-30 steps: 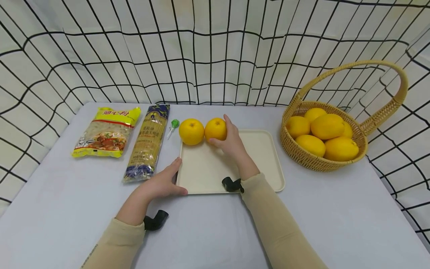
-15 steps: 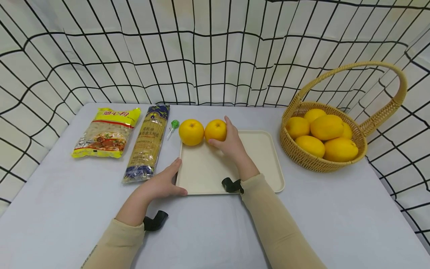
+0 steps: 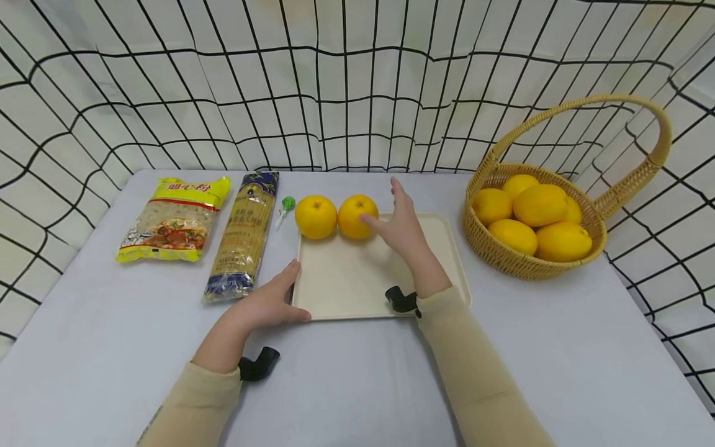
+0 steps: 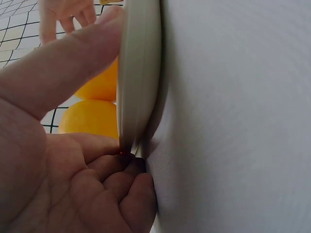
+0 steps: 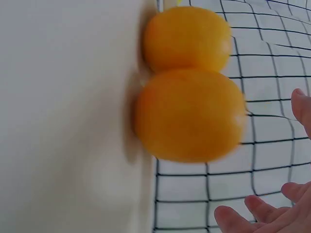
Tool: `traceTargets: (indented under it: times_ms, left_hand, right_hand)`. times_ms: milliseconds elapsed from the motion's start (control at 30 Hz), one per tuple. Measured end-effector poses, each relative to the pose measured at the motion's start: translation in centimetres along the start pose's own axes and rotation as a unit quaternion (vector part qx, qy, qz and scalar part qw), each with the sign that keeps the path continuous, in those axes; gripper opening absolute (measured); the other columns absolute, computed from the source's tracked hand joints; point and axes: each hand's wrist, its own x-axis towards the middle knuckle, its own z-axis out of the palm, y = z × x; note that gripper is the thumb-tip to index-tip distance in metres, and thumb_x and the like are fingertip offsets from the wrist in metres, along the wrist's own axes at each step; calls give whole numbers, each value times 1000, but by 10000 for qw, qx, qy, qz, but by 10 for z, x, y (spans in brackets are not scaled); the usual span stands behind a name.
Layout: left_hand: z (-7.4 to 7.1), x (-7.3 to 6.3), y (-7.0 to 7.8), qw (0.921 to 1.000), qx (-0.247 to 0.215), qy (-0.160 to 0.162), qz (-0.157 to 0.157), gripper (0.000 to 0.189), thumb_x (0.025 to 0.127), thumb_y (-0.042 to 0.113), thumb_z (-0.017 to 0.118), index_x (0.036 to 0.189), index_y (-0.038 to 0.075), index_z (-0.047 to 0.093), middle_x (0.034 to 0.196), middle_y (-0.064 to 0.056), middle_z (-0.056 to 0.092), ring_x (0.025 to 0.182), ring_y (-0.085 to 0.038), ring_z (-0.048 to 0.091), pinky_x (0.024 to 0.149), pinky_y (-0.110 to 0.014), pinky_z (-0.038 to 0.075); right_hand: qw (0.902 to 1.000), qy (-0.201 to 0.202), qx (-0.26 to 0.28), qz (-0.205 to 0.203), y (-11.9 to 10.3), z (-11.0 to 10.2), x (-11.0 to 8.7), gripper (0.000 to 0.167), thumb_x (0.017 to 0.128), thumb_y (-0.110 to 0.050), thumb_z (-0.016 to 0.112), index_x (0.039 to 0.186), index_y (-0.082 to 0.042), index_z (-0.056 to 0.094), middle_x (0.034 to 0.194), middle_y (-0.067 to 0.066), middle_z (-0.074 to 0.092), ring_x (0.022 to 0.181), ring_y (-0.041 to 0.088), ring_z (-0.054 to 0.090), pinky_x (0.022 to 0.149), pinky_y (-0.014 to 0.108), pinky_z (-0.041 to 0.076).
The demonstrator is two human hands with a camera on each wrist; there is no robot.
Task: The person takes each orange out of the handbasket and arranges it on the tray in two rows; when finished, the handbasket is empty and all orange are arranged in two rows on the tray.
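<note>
Two oranges sit side by side on the far left edge of a cream tray (image 3: 346, 285): a left orange (image 3: 315, 217) and a right orange (image 3: 356, 217). My right hand (image 3: 406, 230) is over the tray just right of the right orange, fingers spread and holding nothing; the right wrist view shows a gap between fingers (image 5: 262, 213) and fruit. My left hand (image 3: 270, 302) grips the tray's near left corner, thumb along the front rim and fingers at the left side. In the left wrist view the fingertips tuck against the tray's lower edge.
A wicker basket (image 3: 508, 267) of lemons (image 3: 540, 205) stands to the right, its handle arching high. On the left lie a yellow food bag (image 3: 173, 220), a spaghetti packet (image 3: 244, 233) and a green lollipop (image 3: 287, 203). White cloth with black grid lines (image 3: 363, 112) surrounds the table.
My right hand has let go of the right orange and drawn back to the right, its fingers opening. The left hand stays at the tray corner. The head view has shifted slightly.
</note>
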Motion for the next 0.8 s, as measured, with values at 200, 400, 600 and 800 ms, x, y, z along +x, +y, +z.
traceTargets:
  times_ms: [200,400,600,800]
  left_hand:
    - [-2,0,2,10000,-8,-24,20,106,72,26,75,145,-1,2,152,-19,-1,140,-35,3,113,-51,9]
    - [-3,0,2,10000,-30,-51,22,107,72,27,75,145,-1,2,152,-19,-2,140,-34,2,113,-51,8]
    - [-3,-2,2,9999,-98,-57,5,106,72,26,74,145,-1,1,152,-18,-2,140,-34,1,113,-51,8]
    - [-3,-2,3,10000,-55,-63,27,107,72,28,75,144,-2,2,152,-20,-2,140,-36,2,112,-51,9]
  right_hand:
    - [9971,641,4,-416,3,-56,-14,90,79,-38,67,147,-24,9,150,4,21,134,25,28,108,43,30]
    - [9891,1396,3,-463,23,-113,-33,84,82,-34,64,146,-22,12,148,8,24,134,26,30,108,45,29]
    - [9818,1887,182,-142,53,-149,-42,84,84,-38,61,146,-27,6,150,4,18,138,22,23,111,43,27]
    - [9682,2497,153,42,83,-171,-45,79,85,-37,58,145,-31,7,150,-4,16,138,10,17,113,34,23]
